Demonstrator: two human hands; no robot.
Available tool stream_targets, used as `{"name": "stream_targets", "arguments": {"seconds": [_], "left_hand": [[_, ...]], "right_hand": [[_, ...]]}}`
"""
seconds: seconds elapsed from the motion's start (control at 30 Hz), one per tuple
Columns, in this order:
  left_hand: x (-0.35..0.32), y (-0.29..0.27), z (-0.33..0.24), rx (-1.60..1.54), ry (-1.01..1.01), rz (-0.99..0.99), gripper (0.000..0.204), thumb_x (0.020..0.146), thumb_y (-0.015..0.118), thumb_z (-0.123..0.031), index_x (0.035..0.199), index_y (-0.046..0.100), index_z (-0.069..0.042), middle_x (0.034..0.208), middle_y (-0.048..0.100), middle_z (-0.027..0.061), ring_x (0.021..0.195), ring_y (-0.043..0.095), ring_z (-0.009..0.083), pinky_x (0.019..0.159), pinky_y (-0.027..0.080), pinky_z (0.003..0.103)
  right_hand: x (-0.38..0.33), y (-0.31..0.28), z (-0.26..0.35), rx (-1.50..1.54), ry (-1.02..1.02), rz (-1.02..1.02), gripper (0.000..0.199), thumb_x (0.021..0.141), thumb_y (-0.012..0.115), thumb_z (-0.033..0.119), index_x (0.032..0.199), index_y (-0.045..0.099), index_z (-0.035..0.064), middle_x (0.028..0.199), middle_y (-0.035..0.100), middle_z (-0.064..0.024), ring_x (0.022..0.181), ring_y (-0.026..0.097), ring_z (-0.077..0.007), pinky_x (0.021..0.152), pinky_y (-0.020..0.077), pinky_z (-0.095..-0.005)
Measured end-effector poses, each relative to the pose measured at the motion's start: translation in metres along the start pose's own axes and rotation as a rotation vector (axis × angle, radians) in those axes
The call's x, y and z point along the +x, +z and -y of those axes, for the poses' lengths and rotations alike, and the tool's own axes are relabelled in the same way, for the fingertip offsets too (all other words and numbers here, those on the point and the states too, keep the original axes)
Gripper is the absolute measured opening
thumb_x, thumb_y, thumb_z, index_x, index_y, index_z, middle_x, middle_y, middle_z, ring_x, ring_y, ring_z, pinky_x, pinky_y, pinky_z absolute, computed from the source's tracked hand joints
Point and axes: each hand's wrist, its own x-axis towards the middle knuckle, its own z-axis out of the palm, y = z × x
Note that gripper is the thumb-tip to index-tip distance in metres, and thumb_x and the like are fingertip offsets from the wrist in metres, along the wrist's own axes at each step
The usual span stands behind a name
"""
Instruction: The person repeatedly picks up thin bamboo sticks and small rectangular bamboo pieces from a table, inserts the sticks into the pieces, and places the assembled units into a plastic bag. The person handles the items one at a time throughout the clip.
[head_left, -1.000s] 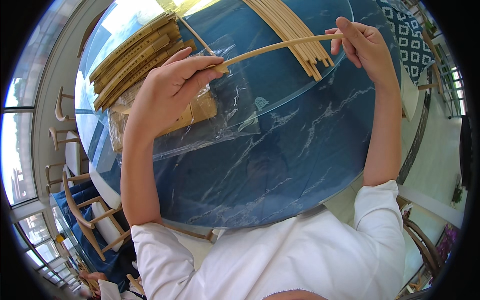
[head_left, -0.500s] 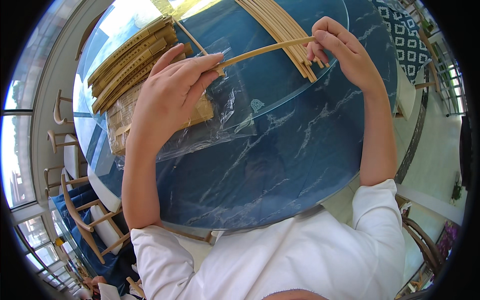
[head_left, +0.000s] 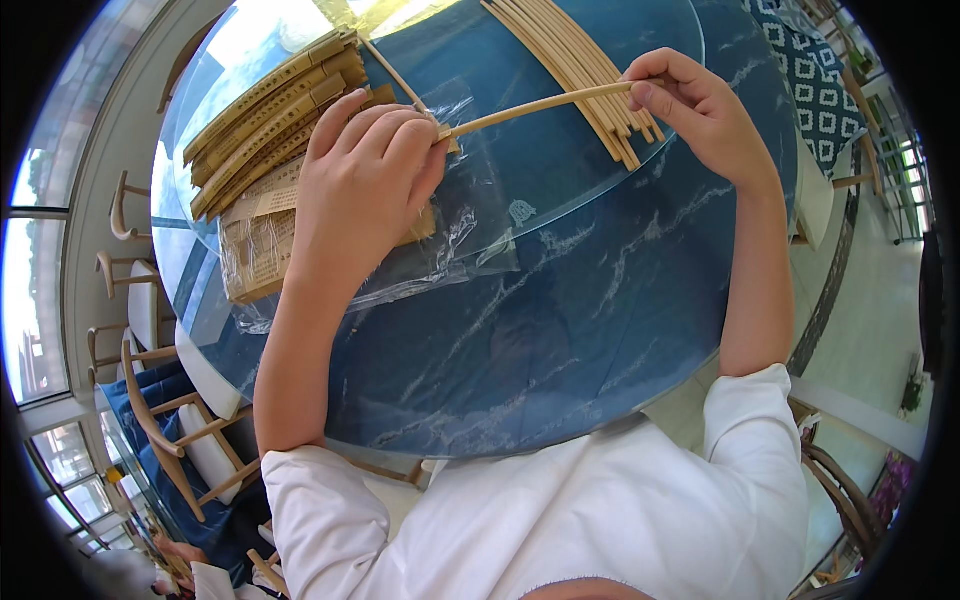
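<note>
A thin wooden chopstick [head_left: 540, 104] spans the gap between my two hands above the table. Its right end is pinched between thumb and fingers of my right hand [head_left: 705, 120]. My left hand [head_left: 365, 185] has its fingers curled down around the left end, where a small bit of brown paper shows; the fingers hide most of that end. Beneath the held stick, to the right, lies a row of similar wooden chopsticks [head_left: 565, 65]. A stack of brown printed paper sleeves [head_left: 275, 120] sits beyond my left hand, and another single stick [head_left: 396, 76] lies beside it.
Next to my left forearm, a clear plastic bag [head_left: 470, 235] partly covers a bundle of brown printed paper [head_left: 255, 250]. Everything lies on a dark blue marbled round table [head_left: 520, 350] with a raised glass disc [head_left: 590, 190]. Wooden chairs [head_left: 185, 440] stand at left.
My left hand has curled its fingers in and turned over the left end of the chopstick. My right hand has barely moved and keeps its pinch.
</note>
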Motion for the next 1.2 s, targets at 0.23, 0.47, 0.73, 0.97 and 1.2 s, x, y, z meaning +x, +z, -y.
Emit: {"name": "stream_targets", "arguments": {"seconds": [0.23,0.47,0.73,0.97,1.2], "left_hand": [[-0.01,0.01,-0.019,0.142,-0.133,0.06,0.017,0.092,0.083,-0.016,0.097,0.067,-0.014,0.097,0.067,0.0016,0.099,0.067,0.0244,0.101,0.052,0.04],[-0.011,0.019,-0.018,0.066,-0.081,-0.104,0.018,0.089,0.083,-0.013,0.096,0.067,-0.012,0.117,0.066,0.001,0.113,0.064,0.0244,0.112,0.049,0.045],[-0.015,0.027,-0.011,-0.12,-0.138,-0.093,0.021,0.09,0.084,-0.016,0.096,0.065,-0.01,0.12,0.068,0.0036,0.111,0.066,0.0268,0.109,0.05,0.045],[-0.014,0.017,-0.013,-0.044,-0.19,-0.037,0.02,0.093,0.081,-0.018,0.096,0.063,-0.009,0.107,0.066,0.0049,0.103,0.066,0.0268,0.093,0.053,0.043],[-0.016,0.024,-0.015,-0.01,-0.169,-0.04,0.017,0.095,0.079,-0.018,0.096,0.064,-0.01,0.093,0.066,0.0043,0.093,0.07,0.0253,0.086,0.054,0.04]], "right_hand": [[-0.002,0.006,0.011,-0.187,0.09,-0.02,0.019,0.107,0.072,0.021,0.116,0.071,0.0044,0.1,0.066,-0.0002,0.092,0.06,-0.0104,0.081,0.0507,-0.0269],[0.002,0.014,0.017,-0.309,-0.111,-0.031,0.016,0.103,0.074,0.017,0.113,0.073,0.0038,0.098,0.065,-0.0049,0.09,0.061,-0.0181,0.081,0.0514,-0.0313],[0.002,0.03,0.036,-0.399,-0.046,-0.028,0.015,0.101,0.075,0.014,0.109,0.076,0.0021,0.094,0.068,-0.0078,0.097,0.065,-0.0235,0.084,0.0537,-0.0367],[0.002,0.031,0.034,-0.395,-0.029,-0.027,0.014,0.1,0.074,0.011,0.109,0.075,0.0007,0.096,0.069,-0.0088,0.097,0.065,-0.0256,0.085,0.0542,-0.0373],[0.0,0.036,0.035,-0.415,-0.044,-0.026,0.013,0.1,0.074,0.01,0.109,0.075,0.0003,0.094,0.068,-0.0089,0.093,0.064,-0.0262,0.082,0.0535,-0.0371]]}}
